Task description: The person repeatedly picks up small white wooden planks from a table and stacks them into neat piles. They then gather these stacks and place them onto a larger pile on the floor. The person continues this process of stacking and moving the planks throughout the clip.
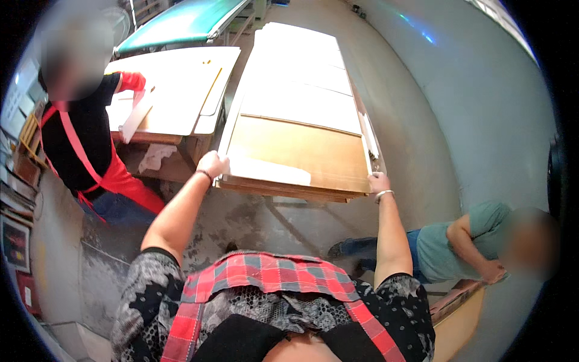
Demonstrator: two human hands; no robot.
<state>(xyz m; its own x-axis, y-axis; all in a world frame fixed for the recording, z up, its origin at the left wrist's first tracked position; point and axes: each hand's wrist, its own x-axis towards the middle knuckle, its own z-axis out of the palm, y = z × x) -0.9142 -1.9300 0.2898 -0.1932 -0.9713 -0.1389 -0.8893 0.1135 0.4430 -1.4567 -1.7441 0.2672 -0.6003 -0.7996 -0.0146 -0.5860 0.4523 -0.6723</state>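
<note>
In front of me lies a long stack of flat panels (301,145). Its near part is bare brown board, with a white patch along the front left. White sheets (295,72) cover the middle and far parts. My left hand (212,165) is closed on the near left corner of the top panel, and my right hand (379,182) is closed on the near right corner. Both arms reach forward, spread about the panel's width. Fingertips under the edges are hidden, and I cannot tell whether the top panel is lifted off those below it.
At the left, a person in a red apron stands by a table (181,114) of white boards. Behind it is a green-topped table (181,24). Another person, in a green shirt (449,247), is close on my right. A grey wall (482,90) runs along the right side.
</note>
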